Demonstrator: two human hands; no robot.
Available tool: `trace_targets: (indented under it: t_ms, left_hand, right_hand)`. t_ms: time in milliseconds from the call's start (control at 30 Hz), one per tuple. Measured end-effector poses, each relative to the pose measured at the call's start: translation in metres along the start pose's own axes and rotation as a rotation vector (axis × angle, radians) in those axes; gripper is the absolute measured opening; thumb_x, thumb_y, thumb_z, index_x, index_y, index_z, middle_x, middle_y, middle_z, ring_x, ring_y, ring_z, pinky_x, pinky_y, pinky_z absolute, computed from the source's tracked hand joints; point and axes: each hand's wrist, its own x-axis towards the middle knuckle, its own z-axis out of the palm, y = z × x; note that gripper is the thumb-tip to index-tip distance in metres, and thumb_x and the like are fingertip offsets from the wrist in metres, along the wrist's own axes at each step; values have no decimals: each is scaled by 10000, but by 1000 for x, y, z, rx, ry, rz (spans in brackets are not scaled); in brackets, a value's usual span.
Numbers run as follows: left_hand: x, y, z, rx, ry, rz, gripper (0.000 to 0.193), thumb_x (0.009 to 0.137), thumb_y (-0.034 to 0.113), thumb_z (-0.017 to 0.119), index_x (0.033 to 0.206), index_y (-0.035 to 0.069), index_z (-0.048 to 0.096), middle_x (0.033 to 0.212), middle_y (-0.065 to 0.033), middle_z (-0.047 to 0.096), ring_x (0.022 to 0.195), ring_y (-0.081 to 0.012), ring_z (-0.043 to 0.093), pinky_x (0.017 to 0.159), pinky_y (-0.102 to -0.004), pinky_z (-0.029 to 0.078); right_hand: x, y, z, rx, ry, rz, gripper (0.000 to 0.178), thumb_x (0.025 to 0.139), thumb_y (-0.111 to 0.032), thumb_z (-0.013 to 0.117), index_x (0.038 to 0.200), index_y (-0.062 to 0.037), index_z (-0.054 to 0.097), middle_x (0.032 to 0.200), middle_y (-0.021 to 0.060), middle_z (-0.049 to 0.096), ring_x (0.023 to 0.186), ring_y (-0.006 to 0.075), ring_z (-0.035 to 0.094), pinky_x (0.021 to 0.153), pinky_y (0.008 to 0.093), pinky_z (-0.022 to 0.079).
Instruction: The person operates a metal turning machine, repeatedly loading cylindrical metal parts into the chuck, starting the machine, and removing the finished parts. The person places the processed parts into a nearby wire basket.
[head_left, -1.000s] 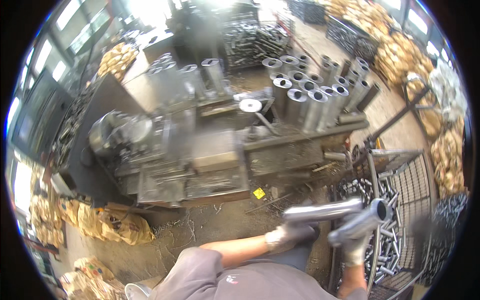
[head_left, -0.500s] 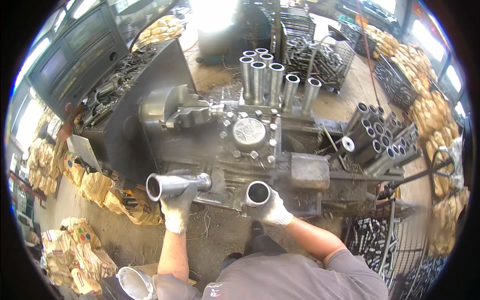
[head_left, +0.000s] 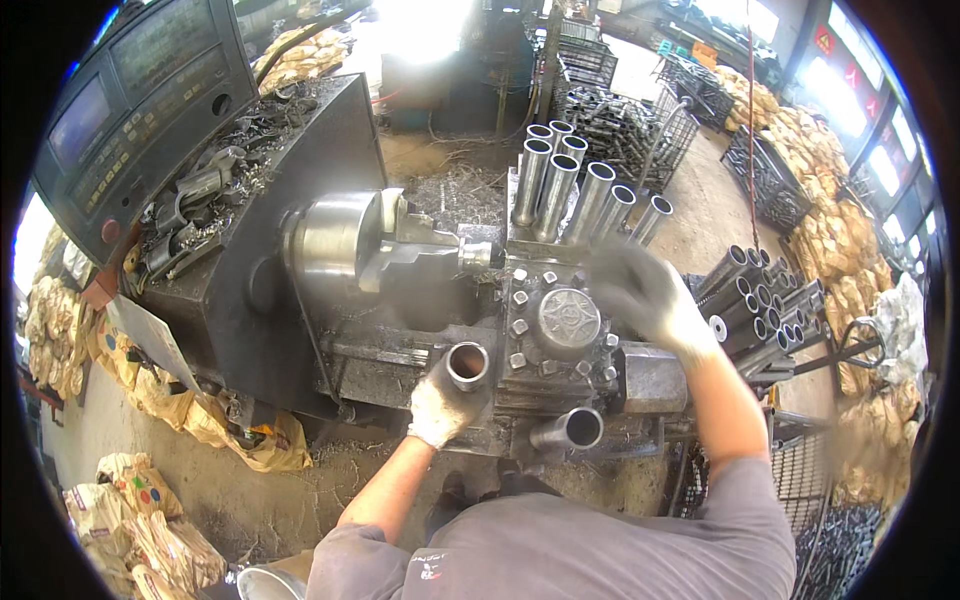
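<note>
My left hand (head_left: 445,410), in a dirty white work glove, is closed around a short metal tube (head_left: 468,362) whose open end faces up. It holds the tube by the near side of the lathe. My right hand (head_left: 650,305), also gloved, is out over the right side of the lathe's round-topped tool post (head_left: 568,320). Motion smears its fingers, and I cannot make out anything in them. A second metal tube (head_left: 568,430) lies tilted on the near edge of the machine, apart from both hands. Several metal tubes (head_left: 556,190) stand upright behind the tool post.
The lathe chuck (head_left: 340,240) is left of the tool post, with a control panel (head_left: 140,110) beyond. Metal chips (head_left: 205,190) cover the ledge beside it. More tubes (head_left: 760,300) are stacked at right. Sacks (head_left: 150,520) lie on the floor at lower left.
My right hand has let go of its tube, now on the machine's near edge, and moved up and right. My left hand has moved right, its tube now more upright. The view has shifted.
</note>
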Motion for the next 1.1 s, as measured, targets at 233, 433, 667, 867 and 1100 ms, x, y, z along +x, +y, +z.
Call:
trace_targets:
  t_ms: [233,433,667,867,1100]
  left_hand:
    - [2,9,-27,-211,-252,166,762,807,285,895,1463,76,568,1320,-225,711,1220,-405,716,1011,-449,599]
    - [54,-54,-100,190,301,584,981,750,158,910,1576,-17,411,1570,-278,489,1496,-474,454,1252,-562,371]
    - [175,-80,-134,815,406,606,1002,725,253,762,1597,-60,380,1644,-287,395,1605,-439,287,1323,-630,124]
    - [181,-70,-147,915,309,660,980,766,290,744,1604,-65,381,1651,-252,426,1599,-417,324,1335,-573,144]
    - [253,7,-194,728,-160,473,988,646,383,891,1496,25,539,1492,-206,603,1404,-372,571,1205,-481,455]
  right_hand:
    - [191,95,102,-328,-681,368,812,804,-478,876,1478,-80,661,1321,184,756,1111,283,753,948,378,600]
    - [182,42,104,-404,-625,442,516,816,-298,857,1270,-66,775,1199,142,782,928,222,750,778,371,598]
    - [200,86,108,-420,-585,244,234,752,-221,872,957,-114,830,997,54,823,850,149,754,726,332,598]
    - [196,128,63,-523,-798,-74,549,688,-105,901,1223,-110,782,1303,139,762,1165,267,738,1016,371,597]
    - [240,69,128,-426,-835,89,737,845,-387,827,1443,-20,601,1209,176,776,1088,292,728,996,442,574]
